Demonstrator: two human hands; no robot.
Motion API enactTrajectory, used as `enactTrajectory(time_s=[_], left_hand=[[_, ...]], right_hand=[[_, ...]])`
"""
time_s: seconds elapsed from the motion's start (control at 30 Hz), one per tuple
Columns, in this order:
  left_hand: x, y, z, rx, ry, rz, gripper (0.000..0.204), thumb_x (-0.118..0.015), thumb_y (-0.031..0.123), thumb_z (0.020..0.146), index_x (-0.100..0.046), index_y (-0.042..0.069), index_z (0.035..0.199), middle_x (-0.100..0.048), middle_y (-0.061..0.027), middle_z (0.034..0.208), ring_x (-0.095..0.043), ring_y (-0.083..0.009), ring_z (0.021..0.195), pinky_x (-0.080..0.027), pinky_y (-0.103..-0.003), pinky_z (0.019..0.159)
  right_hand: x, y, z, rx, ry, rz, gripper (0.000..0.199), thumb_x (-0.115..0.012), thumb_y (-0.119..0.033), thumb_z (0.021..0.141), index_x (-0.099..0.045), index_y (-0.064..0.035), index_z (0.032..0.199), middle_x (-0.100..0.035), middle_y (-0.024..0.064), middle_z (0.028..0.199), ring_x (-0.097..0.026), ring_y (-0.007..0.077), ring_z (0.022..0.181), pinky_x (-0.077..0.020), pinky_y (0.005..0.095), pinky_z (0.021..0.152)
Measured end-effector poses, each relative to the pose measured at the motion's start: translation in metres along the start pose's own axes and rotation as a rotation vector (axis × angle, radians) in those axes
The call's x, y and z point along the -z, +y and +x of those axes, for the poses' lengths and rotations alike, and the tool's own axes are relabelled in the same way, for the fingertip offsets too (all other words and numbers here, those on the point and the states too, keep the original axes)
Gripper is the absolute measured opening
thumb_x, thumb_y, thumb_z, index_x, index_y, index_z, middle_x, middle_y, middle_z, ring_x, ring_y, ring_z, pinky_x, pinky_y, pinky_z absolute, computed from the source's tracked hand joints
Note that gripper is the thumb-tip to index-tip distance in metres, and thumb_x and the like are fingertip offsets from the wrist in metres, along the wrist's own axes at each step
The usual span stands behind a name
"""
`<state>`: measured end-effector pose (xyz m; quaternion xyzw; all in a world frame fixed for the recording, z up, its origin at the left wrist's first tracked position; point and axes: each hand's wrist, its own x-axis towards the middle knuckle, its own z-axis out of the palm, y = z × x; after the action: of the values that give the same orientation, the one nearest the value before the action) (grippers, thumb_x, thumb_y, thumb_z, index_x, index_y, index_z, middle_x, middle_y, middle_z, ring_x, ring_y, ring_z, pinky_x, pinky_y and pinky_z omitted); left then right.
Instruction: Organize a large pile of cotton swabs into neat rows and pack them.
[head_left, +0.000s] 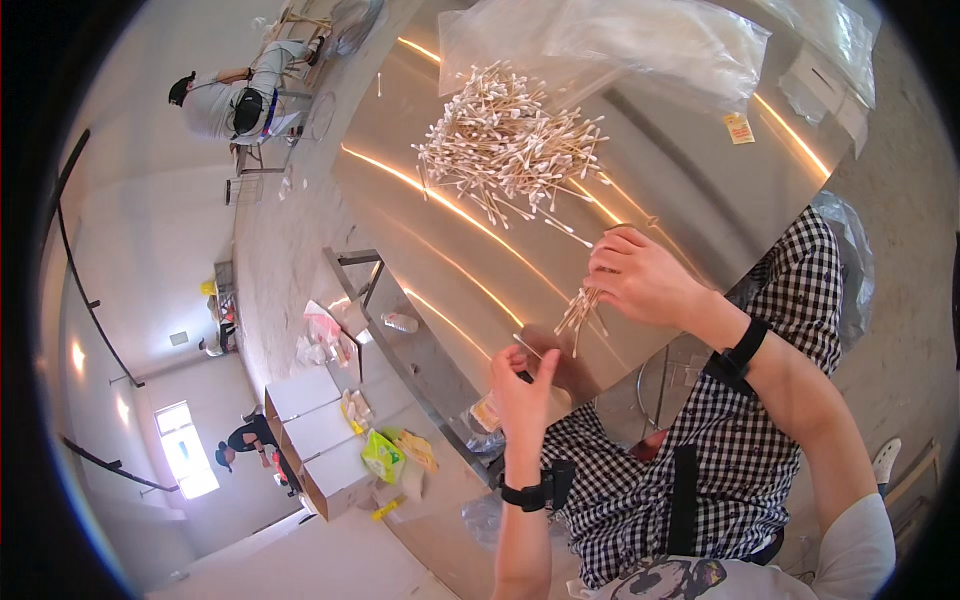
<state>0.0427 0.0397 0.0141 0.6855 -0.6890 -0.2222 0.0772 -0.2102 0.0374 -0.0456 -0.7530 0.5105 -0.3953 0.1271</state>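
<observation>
A large heap of cotton swabs [510, 140] with wooden sticks and white tips lies on the shiny metal table [460, 260]. My right hand [650, 275] is closed round a small bundle of cotton swabs [580, 315], whose tips fan out below the fingers toward me. A few loose swabs [566, 230] lie between the heap and that hand. Nearer the table's front edge, my left hand [522, 395] pinches what looks like a single swab [527, 346] between thumb and fingers. Its other fingers are partly hidden.
Clear plastic bags [610, 40] cover the table's far side, near a small yellow label [739, 128]. A packet [487, 412] sits by the left hand. Beyond the left edge are a plastic bottle [400, 322], cartons [310, 430] and a green bag [382, 456]. Other people sit or stand farther off.
</observation>
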Motion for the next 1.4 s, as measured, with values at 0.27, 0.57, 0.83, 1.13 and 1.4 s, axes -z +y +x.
enactTrajectory(time_s=[0.27, 0.57, 0.83, 1.13, 1.4], left_hand=[[-0.030, 0.032, 0.002, -0.246, 0.031, -0.158, 0.085, -0.090, 0.035, 0.070, -0.048, -0.002, 0.134, -0.056, -0.0174, 0.124, -0.055, -0.0314, 0.116, -0.044, -0.043, 0.101], [-0.041, 0.039, 0.009, -0.279, 0.071, -0.207, 0.054, -0.078, 0.011, 0.081, -0.055, 0.003, 0.129, -0.060, -0.0154, 0.116, -0.058, -0.0334, 0.110, -0.048, -0.042, 0.095], [-0.033, 0.012, 0.017, -0.355, 0.104, -0.113, 0.017, -0.071, 0.006, 0.089, -0.069, 0.002, 0.105, -0.066, -0.0115, 0.099, -0.065, -0.0251, 0.089, -0.053, -0.035, 0.078], [-0.018, -0.004, 0.051, -0.291, 0.198, -0.109, 0.009, -0.068, 0.004, 0.090, -0.070, 0.001, 0.099, -0.066, -0.0105, 0.093, -0.066, -0.0229, 0.079, -0.053, -0.034, 0.075], [-0.031, 0.043, 0.069, -0.432, 0.027, -0.177, 0.011, -0.068, 0.002, 0.089, -0.070, 0.000, 0.099, -0.066, -0.0103, 0.096, -0.067, -0.0217, 0.084, -0.054, -0.033, 0.077]], right_hand=[[-0.005, -0.002, 0.001, -0.003, 0.013, -0.002, 0.019, -0.077, -0.022, 0.072, -0.069, -0.0111, 0.085, -0.061, 0.0007, 0.094, -0.057, 0.0201, 0.103, -0.0448, 0.0361, 0.098], [0.003, -0.003, 0.002, 0.006, -0.007, -0.009, 0.015, -0.075, -0.019, 0.075, -0.068, -0.0102, 0.085, -0.061, 0.0007, 0.097, -0.058, 0.0203, 0.103, -0.0454, 0.0355, 0.097], [-0.002, 0.005, 0.001, -0.005, 0.060, -0.021, 0.012, -0.068, -0.012, 0.074, -0.069, -0.0097, 0.085, -0.063, 0.0000, 0.092, -0.059, 0.0185, 0.098, -0.0453, 0.0344, 0.097], [0.005, 0.008, 0.001, -0.060, 0.088, -0.083, 0.006, -0.064, -0.011, 0.073, -0.066, -0.0092, 0.078, -0.062, -0.0010, 0.089, -0.058, 0.0179, 0.096, -0.0445, 0.0339, 0.097], [0.002, 0.002, 0.002, -0.041, 0.079, -0.057, 0.010, -0.065, -0.012, 0.075, -0.067, -0.0077, 0.083, -0.062, 0.0015, 0.094, -0.058, 0.0187, 0.102, -0.0449, 0.0357, 0.099]])
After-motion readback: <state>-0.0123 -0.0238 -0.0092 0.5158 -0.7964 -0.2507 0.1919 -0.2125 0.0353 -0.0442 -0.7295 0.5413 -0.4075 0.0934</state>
